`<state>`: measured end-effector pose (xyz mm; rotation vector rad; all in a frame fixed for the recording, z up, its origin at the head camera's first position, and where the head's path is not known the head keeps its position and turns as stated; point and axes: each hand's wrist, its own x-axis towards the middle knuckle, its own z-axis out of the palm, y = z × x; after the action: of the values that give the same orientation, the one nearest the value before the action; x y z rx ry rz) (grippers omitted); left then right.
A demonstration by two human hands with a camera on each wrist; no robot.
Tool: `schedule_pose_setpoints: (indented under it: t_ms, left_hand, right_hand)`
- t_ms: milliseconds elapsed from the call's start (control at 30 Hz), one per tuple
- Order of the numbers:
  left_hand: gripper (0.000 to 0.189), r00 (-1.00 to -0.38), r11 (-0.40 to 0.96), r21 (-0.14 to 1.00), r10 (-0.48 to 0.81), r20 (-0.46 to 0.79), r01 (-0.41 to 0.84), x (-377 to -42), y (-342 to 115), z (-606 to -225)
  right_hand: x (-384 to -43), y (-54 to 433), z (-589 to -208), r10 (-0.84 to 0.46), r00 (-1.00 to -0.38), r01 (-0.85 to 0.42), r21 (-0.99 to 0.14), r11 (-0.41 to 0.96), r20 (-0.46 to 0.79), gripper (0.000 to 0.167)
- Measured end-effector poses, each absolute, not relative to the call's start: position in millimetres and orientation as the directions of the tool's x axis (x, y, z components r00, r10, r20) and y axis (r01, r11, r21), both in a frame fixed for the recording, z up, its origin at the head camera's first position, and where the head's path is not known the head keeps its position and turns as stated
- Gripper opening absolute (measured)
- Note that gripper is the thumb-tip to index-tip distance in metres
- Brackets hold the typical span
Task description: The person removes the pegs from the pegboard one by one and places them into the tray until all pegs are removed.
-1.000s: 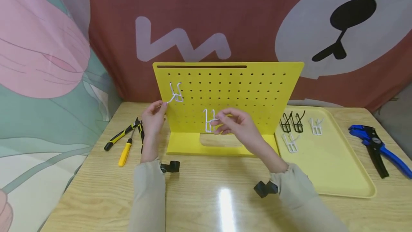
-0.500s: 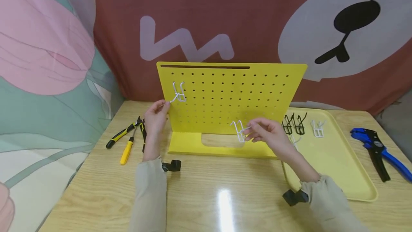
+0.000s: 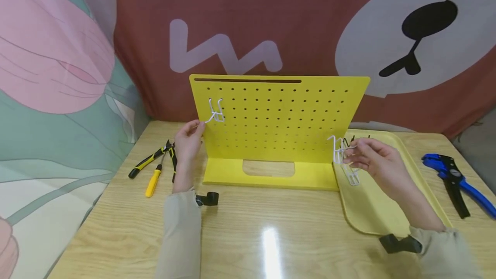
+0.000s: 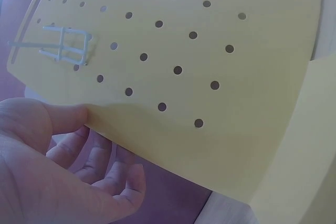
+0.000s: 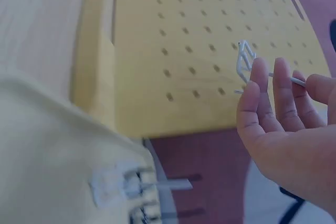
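A yellow pegboard (image 3: 271, 155) stands on the table. At its left edge my left hand (image 3: 188, 139) grips it, thumb in front and fingers behind, as the left wrist view shows. A white wire hook (image 3: 218, 116) hangs in the upper left holes, above that thumb. With thumb and fingers my right hand (image 3: 381, 162) pinches the prong of a second white wire hook (image 3: 336, 156), held at the board's right edge over the tray. Below it another white hook (image 3: 354, 178) lies on the tray. Black hooks behind the right hand are mostly hidden.
The yellow tray (image 3: 381, 221) lies right of the board. Farther right is a blue and black wire stripper (image 3: 451, 173). On the left lie yellow and black pliers (image 3: 146, 163) and a yellow screwdriver (image 3: 153, 182). A printed cloth (image 3: 248, 20) hangs behind the board.
My right hand has carried the white hook from the front of the board's lower middle rightward to the tray. The left hand has stayed at the board's left edge. The view has shifted slightly.
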<state>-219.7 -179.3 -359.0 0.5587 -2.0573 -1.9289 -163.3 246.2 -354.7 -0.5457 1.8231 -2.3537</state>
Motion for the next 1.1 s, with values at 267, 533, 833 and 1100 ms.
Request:
schedule_pose_setpoints:
  t_ms: [267, 533, 833, 1100]
  left_hand:
    - [0.031, -0.890, 0.040, 0.993, -0.449, -0.083, -0.113, -219.2, -180.9, -360.4]
    - [0.031, -0.894, 0.038, 0.993, -0.441, -0.085, -0.114, -219.2, -179.4, -358.4]
    - [0.030, -0.895, 0.016, 0.994, -0.438, -0.088, -0.106, -219.6, -178.9, -357.9]
    - [0.029, -0.891, 0.018, 0.993, -0.443, -0.097, -0.117, -218.2, -178.8, -357.8]
  right_hand:
    - [-155.3, 287.7, -354.4, -0.147, -0.977, -0.143, -0.987, -0.078, 0.153, 0.019]
    - [-153.0, 327.8, -373.8, -0.187, -0.981, -0.051, -0.998, -0.019, 0.054, 0.021]
    - [-154.8, 350.3, -403.1, -0.201, -0.976, 0.041, -0.982, 0.185, -0.079, 0.022]
    - [-158.7, 348.9, -416.9, -0.193, -0.972, 0.106, -0.983, 0.148, -0.134, 0.023]
